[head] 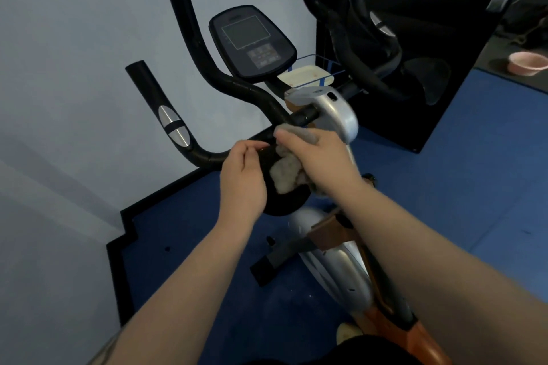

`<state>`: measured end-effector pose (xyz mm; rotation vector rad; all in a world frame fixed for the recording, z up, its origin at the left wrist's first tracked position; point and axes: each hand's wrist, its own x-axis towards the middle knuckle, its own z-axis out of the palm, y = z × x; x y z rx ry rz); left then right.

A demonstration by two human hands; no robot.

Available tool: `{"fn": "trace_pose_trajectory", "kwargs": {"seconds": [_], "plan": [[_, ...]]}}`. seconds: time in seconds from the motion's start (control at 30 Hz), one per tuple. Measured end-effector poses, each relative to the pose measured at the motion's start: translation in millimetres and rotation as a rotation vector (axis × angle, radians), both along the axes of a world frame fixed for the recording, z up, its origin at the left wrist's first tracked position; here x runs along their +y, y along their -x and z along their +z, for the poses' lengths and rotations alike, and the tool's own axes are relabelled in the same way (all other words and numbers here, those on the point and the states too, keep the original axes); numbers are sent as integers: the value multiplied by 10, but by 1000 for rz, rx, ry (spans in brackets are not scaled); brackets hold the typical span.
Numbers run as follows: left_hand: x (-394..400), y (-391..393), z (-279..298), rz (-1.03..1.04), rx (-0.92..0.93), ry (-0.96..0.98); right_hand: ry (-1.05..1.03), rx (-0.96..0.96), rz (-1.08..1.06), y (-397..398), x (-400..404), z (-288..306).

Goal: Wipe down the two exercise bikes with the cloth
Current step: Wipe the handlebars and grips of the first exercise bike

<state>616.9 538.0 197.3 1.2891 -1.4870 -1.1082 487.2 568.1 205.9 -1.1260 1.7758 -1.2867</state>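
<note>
From the head view, the right hand (318,157) clutches the bunched cloth (286,173) against the handlebar (207,154), the left hand (243,175), fingers loosely curled and holding nothing, just beside it; a loose grip could drop the dangling cloth.

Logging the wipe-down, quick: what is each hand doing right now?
Left hand: fingers loosely curled, holding nothing, beside the handlebar.
Right hand: gripping the cloth against the handlebar.

Left grip (243,178) curled — right grip (320,157) clenched
</note>
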Motion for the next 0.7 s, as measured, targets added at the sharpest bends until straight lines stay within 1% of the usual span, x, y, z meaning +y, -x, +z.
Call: {"fn": "trace_pose_trajectory", "kwargs": {"seconds": [0.1,0.17,0.23,0.27,0.3,0.37,0.4,0.47,0.5,0.53,0.6,0.67,0.7], "plan": [[12,-20,-12,3,5,-12,103,68,-115,-206,244,-203],[16,-12,-8,8,5,-20,94,46,-106,-204,342,-232],[4,8,-5,17,4,-16,64,85,-95,-121,215,-157],[1,12,-5,19,13,-16,87,91,-118,-109,148,-119],[1,16,-12,27,30,-17,137,65,-166,-143,101,-115],[17,19,-25,57,74,-27,252,-75,-280,-371,187,-226],[28,23,-23,73,95,-37,297,-178,-303,-517,290,-315],[43,33,-21,86,114,-51,313,-347,-284,-647,437,-420],[48,35,-20,87,111,-54,306,-377,-273,-602,420,-437],[47,32,-16,82,105,-54,309,-365,-261,-515,368,-426],[44,24,-7,71,109,-62,358,-288,-268,-365,239,-320],[49,30,3,78,125,-84,391,-276,-308,-419,213,-341],[57,34,6,83,128,-93,386,-299,-309,-509,265,-402]]}}
